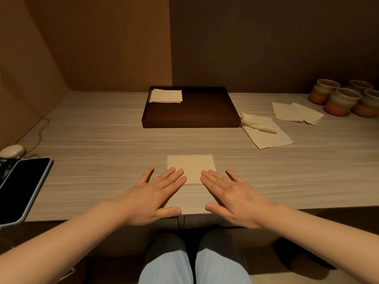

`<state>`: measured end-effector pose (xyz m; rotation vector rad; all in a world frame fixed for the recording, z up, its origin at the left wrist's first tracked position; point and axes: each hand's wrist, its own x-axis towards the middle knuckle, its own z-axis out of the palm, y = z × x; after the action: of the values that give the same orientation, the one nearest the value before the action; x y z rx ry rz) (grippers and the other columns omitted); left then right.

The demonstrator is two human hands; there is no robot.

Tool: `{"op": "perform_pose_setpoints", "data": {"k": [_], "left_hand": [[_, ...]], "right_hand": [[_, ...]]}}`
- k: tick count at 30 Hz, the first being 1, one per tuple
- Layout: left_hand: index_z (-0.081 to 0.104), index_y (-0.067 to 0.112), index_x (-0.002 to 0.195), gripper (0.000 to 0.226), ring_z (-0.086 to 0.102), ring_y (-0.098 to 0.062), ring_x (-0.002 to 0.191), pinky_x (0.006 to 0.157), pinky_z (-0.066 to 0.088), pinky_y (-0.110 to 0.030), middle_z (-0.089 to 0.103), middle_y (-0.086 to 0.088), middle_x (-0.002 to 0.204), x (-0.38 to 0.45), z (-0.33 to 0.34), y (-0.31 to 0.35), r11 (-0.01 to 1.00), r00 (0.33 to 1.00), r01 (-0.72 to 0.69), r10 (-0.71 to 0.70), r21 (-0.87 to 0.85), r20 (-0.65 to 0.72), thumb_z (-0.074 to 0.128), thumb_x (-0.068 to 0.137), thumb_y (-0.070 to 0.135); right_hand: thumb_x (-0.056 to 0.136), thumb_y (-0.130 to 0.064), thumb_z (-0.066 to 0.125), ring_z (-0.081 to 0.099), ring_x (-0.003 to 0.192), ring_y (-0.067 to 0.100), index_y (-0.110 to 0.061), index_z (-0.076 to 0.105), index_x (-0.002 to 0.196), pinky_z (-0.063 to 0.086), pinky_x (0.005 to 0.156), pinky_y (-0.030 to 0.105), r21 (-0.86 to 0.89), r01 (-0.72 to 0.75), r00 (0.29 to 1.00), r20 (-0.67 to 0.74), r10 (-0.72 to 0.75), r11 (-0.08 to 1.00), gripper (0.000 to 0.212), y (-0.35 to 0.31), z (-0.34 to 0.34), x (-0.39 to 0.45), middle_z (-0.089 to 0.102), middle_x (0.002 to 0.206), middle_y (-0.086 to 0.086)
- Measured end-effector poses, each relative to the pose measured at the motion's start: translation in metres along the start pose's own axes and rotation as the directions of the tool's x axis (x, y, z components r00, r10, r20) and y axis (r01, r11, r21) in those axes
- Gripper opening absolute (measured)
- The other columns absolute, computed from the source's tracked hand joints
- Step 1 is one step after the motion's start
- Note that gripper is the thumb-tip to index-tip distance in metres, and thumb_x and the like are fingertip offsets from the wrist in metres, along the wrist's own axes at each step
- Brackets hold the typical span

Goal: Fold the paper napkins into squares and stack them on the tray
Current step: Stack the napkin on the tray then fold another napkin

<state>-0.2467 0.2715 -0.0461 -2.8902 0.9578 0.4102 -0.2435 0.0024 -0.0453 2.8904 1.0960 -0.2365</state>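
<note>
In the head view, a folded square napkin (pixel 190 168) lies flat on the pale wood-grain desk (pixel 102 140), just below the middle of the frame. The left hand (pixel 151 198) and the right hand (pixel 231 198) are both spread flat with fingers extended, palms down, gripping nothing. The left fingertips (pixel 180 174) rest on the napkin's lower left corner and the right fingertips (pixel 205 175) on its lower right corner, while both thumbs lie near the desk's front edge.

Above the napkin, at the centre of the frame, sits a dark brown tray (pixel 205 117) with low walls. A small stack of folded napkins (pixel 166 95) lies in its upper left corner.

Just right of the tray, a loosely crumpled napkin (pixel 258 124) rests on a flat unfolded one (pixel 268 138). Farther right lie more flat napkins (pixel 295 112), overlapping. At the right edge of the frame stand four ceramic cups (pixel 341 101) grouped together.

At the left edge of the frame a dark-screened phone (pixel 22 187) lies on the desk, with a white rounded object (pixel 12 151) and a cable (pixel 40 134) above it.
</note>
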Motion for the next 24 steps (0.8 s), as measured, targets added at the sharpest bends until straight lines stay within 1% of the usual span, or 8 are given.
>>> {"op": "perform_pose_setpoints", "data": {"k": [9,13,15,16,18,20,21,24], "left_hand": [[-0.022,0.044,0.144,0.073,-0.032,-0.006,0.138,0.115,-0.019,-0.046,-0.028,0.020,0.152,-0.017,0.001,-0.011,0.999,0.999,0.038,-0.039,-0.023,-0.011,0.015,0.088,0.074],[-0.014,0.041,0.148,0.076,-0.028,-0.010,0.141,0.116,-0.014,-0.047,-0.022,0.018,0.153,-0.016,-0.001,-0.009,0.999,0.998,0.052,-0.052,0.001,-0.020,0.014,0.086,0.076],[0.004,0.036,0.151,0.075,-0.016,-0.011,0.145,0.119,-0.005,-0.045,-0.010,0.014,0.157,-0.012,-0.008,-0.004,0.999,0.994,0.040,-0.037,0.021,-0.099,0.015,0.087,0.073],[0.017,0.033,0.151,0.072,-0.004,-0.013,0.147,0.120,0.003,-0.042,0.001,0.012,0.159,-0.008,-0.013,0.001,1.000,0.986,0.022,-0.018,0.020,-0.168,0.019,0.089,0.069],[0.036,0.027,0.146,0.061,0.024,-0.014,0.143,0.117,0.021,-0.033,0.020,0.007,0.158,0.002,-0.022,0.018,0.999,0.963,-0.006,-0.005,-0.038,-0.271,0.028,0.094,0.058],[0.029,0.024,0.149,0.061,0.032,-0.015,0.139,0.112,0.028,-0.030,0.020,0.004,0.159,0.013,-0.024,0.037,0.996,0.964,-0.012,-0.012,-0.087,-0.267,0.032,0.096,0.055],[0.020,0.023,0.152,0.065,0.028,-0.015,0.141,0.113,0.027,-0.030,0.016,0.003,0.160,0.018,-0.022,0.044,0.996,0.971,-0.004,-0.018,-0.093,-0.239,0.031,0.097,0.056],[0.001,0.020,0.154,0.075,0.004,-0.015,0.147,0.119,0.013,-0.031,0.001,0.000,0.161,0.021,-0.014,0.050,0.996,0.988,0.037,-0.048,-0.075,-0.148,0.025,0.095,0.062]], "right_hand": [[0.096,-0.063,0.013,-0.007,0.148,0.008,-0.021,0.000,0.155,-0.007,0.120,0.033,0.018,-0.020,0.999,-0.042,0.020,1.000,0.074,0.014,0.007,-0.015,-0.003,0.162,-0.004],[0.096,-0.062,0.013,0.005,0.149,0.012,-0.018,0.016,0.155,-0.001,0.119,0.033,0.030,-0.017,0.995,-0.095,0.019,0.999,0.073,0.015,0.009,-0.017,0.013,0.161,-0.001],[0.098,-0.057,0.019,0.021,0.147,0.016,-0.016,0.034,0.150,0.008,0.120,0.034,0.067,-0.038,0.984,-0.172,0.049,0.997,0.068,0.012,0.006,-0.015,0.032,0.156,0.002],[0.098,-0.053,0.023,0.030,0.144,0.017,-0.016,0.042,0.145,0.015,0.120,0.035,0.110,-0.056,0.975,-0.206,0.077,0.992,0.063,0.009,0.003,-0.012,0.041,0.152,0.003],[0.098,-0.048,0.026,0.038,0.138,0.017,-0.017,0.045,0.141,0.024,0.118,0.033,0.185,-0.078,0.968,-0.221,0.119,0.980,0.056,0.001,-0.001,-0.004,0.048,0.146,0.004],[0.099,-0.049,0.024,0.037,0.138,0.019,-0.017,0.040,0.145,0.025,0.117,0.036,0.172,-0.067,0.972,-0.211,0.103,0.983,0.058,-0.008,0.000,0.005,0.046,0.147,0.005],[0.099,-0.049,0.023,0.038,0.137,0.022,-0.015,0.040,0.146,0.026,0.117,0.038,0.140,-0.061,0.974,-0.209,0.090,0.988,0.061,-0.011,0.003,0.008,0.045,0.147,0.007],[0.099,-0.049,0.029,0.048,0.127,0.027,-0.009,0.049,0.140,0.035,0.110,0.040,0.047,-0.063,0.971,-0.226,0.072,0.997,0.061,-0.013,0.009,0.011,0.053,0.138,0.012]]}}
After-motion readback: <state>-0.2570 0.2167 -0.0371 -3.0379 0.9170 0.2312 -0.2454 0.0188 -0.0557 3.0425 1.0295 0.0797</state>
